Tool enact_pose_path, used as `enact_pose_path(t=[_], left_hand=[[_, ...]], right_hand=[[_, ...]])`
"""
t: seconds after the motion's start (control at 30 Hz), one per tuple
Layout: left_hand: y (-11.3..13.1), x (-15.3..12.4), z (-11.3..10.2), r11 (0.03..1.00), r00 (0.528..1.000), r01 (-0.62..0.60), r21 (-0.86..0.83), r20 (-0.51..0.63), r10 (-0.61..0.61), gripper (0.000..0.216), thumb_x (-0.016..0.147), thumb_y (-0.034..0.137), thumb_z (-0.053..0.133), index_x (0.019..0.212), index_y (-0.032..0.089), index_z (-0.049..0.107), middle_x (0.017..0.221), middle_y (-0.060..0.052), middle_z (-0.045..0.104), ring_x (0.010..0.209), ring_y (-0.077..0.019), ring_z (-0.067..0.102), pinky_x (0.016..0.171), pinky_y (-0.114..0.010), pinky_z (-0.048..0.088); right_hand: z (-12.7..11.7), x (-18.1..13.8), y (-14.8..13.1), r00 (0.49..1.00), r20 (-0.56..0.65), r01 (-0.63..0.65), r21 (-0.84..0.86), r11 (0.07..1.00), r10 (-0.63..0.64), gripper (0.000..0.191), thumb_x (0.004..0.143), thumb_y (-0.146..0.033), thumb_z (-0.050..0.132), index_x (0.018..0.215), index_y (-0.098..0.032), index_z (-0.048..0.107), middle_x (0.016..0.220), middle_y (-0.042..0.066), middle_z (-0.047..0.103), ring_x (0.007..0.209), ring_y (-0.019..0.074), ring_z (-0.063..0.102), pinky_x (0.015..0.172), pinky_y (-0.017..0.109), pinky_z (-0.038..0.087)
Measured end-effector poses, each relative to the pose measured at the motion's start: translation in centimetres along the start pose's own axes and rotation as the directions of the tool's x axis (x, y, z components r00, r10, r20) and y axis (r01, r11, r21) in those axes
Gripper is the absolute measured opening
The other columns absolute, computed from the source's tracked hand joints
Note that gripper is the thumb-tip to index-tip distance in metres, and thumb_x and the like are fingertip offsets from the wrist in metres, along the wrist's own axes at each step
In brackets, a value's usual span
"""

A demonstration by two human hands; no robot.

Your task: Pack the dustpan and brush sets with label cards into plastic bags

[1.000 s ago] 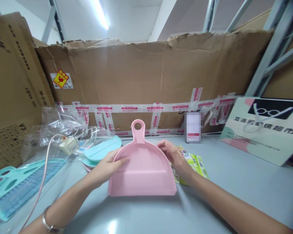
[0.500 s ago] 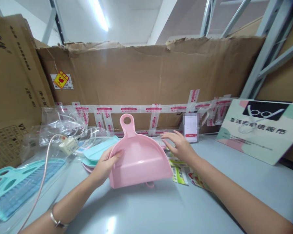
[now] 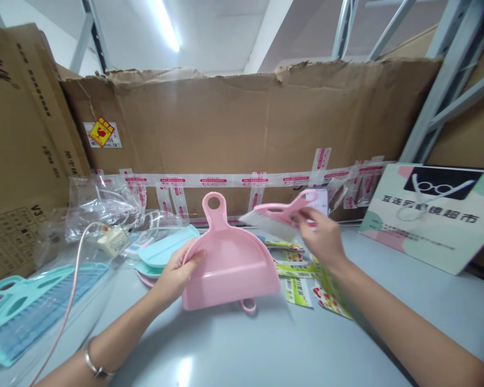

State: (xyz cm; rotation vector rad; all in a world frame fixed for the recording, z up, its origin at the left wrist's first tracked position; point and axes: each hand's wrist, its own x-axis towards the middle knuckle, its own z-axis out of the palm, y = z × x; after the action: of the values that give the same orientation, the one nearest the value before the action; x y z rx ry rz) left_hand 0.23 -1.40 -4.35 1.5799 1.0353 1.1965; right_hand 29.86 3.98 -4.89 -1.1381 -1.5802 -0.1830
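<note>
My left hand (image 3: 176, 271) grips the left rim of a pink dustpan (image 3: 229, 263), which is tilted up off the grey table (image 3: 266, 349) with its looped handle pointing away. My right hand (image 3: 321, 236) is closed on the handle of a small pink brush (image 3: 280, 215) with white bristles, held in the air just right of and above the dustpan. A pink loop (image 3: 249, 305) of another item peeks out from under the dustpan's front edge.
Green and yellow printed cards (image 3: 306, 274) lie right of the dustpan. Light blue dustpans (image 3: 167, 246) and a blue brush set in plastic (image 3: 32, 312) sit at left, with a pink cable (image 3: 75, 269) and crumpled bags (image 3: 100, 204). Cardboard (image 3: 246, 123) walls the back; a printed sign (image 3: 431, 215) leans at right.
My right hand left the dustpan, reached behind it, and now holds the pink brush lifted in the air. My left hand tipped the dustpan up and keeps hold of it.
</note>
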Motion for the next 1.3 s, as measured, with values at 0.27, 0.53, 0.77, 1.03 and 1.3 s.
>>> enact_pose_path(t=[0.27,0.53,0.77,1.03,1.3], left_hand=[[-0.3,-0.1,0.5,0.997,0.996,0.067,0.045,0.049,-0.069,0.040,0.078,0.038,0.053,0.114,0.021,0.056,0.098,-0.003,0.065,0.092,-0.0228,0.056,0.078,-0.029,0.043],[0.0,-0.6,2.2,0.991,0.988,0.057,0.119,0.134,-0.073,0.040,0.082,0.044,0.045,0.111,0.020,0.059,0.097,-0.003,0.066,0.090,-0.0200,0.056,0.079,-0.028,0.043],[-0.5,-1.0,2.6,0.992,0.979,-0.027,0.124,0.205,0.001,0.043,0.084,0.048,0.041,0.115,0.022,0.056,0.105,-0.003,0.063,0.099,-0.0211,0.053,0.085,-0.027,0.041],[0.4,-1.2,3.1,0.966,0.966,-0.068,0.249,0.258,0.001,0.031,0.082,0.039,0.048,0.100,0.018,0.062,0.089,-0.002,0.064,0.084,-0.0199,0.055,0.075,-0.026,0.041],[0.4,-1.4,3.3,0.964,0.968,-0.066,0.258,0.251,-0.001,0.033,0.084,0.040,0.042,0.096,0.017,0.062,0.088,-0.002,0.064,0.083,-0.0202,0.055,0.073,-0.026,0.041]], right_hand=[[-4.5,2.1,-4.8,0.913,0.223,-0.401,0.649,0.647,0.342,0.028,0.061,-0.045,0.066,0.071,-0.021,0.058,0.056,-0.002,0.059,0.047,0.0120,0.054,0.044,0.024,0.044],[0.2,-4.3,-11.6,0.803,0.559,-0.496,0.435,0.751,0.207,0.012,0.079,-0.028,0.049,0.076,-0.018,0.057,0.073,0.000,0.059,0.068,0.0126,0.056,0.063,0.026,0.045],[1.2,-4.7,-10.4,0.939,0.292,-0.267,0.275,0.924,0.185,0.013,0.082,-0.028,0.046,0.078,-0.020,0.055,0.082,0.003,0.045,0.080,0.0173,0.049,0.073,0.033,0.042],[1.6,-4.9,-10.2,0.937,0.322,-0.232,0.283,0.931,0.136,0.013,0.083,-0.021,0.044,0.070,-0.021,0.047,0.079,0.002,0.043,0.077,0.0174,0.048,0.071,0.034,0.041],[0.8,-2.9,-9.0,0.825,0.506,-0.472,0.376,0.797,0.250,0.027,0.072,-0.034,0.058,0.095,-0.021,0.049,0.101,0.006,0.053,0.092,0.0201,0.051,0.079,0.036,0.041]])
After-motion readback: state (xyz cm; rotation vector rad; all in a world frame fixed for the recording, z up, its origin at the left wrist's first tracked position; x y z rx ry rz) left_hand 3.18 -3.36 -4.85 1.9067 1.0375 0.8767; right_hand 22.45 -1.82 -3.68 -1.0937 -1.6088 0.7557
